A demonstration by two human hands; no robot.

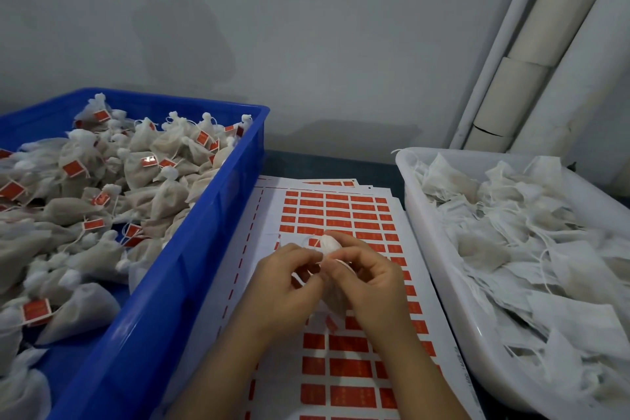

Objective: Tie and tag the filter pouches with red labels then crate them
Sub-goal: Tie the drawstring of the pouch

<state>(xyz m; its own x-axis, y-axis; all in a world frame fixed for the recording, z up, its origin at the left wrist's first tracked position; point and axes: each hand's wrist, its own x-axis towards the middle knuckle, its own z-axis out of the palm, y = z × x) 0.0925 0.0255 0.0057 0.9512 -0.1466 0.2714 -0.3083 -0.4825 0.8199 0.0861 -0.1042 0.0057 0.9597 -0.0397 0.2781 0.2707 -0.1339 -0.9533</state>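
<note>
Pouch (pixel 330 245) mostly covered, print on labels (pixel 341 215) (tiny) unreadable, blue crate (pixel 191 249) cropped left

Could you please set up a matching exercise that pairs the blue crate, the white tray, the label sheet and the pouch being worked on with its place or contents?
Things:
1. blue crate
2. white tray
3. label sheet
4. held pouch

Places or contents:
A. lies between the two containers
B. holds flat pouches, untagged
C. gripped by the left hand and right hand
D. holds tied pouches with red tags

Pairs: 1-D, 2-B, 3-A, 4-C.
</note>
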